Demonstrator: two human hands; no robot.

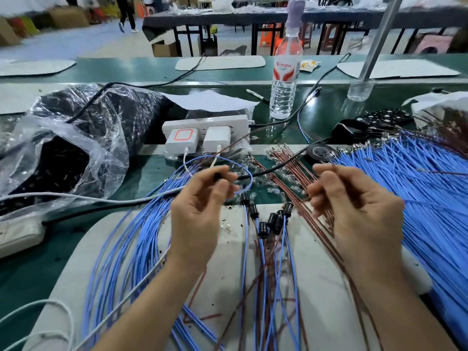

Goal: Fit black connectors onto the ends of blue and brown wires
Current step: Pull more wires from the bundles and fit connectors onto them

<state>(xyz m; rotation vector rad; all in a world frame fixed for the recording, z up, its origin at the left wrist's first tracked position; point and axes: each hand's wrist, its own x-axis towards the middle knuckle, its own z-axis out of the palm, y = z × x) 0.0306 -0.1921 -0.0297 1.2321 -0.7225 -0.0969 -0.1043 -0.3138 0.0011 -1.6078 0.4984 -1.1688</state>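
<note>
My left hand (200,209) pinches a black connector (218,176) at its fingertips, and a blue wire (249,181) loops away from it. My right hand (354,209) is raised over the brown wires (291,171), fingers curled, and seems to pinch one brown wire at its fingertips. Several fitted black connectors (272,220) with blue and brown wires lie on the grey mat (326,287) between my hands. A big pile of blue wires (425,188) lies to the right, and another blue bundle (121,249) to the left.
A clear plastic bag of black parts (63,153) sits at the left. Behind the hands stand a white power strip with chargers (205,133), a water bottle (285,79) and a black tape roll (317,152). Another white power strip (17,235) lies at the left edge.
</note>
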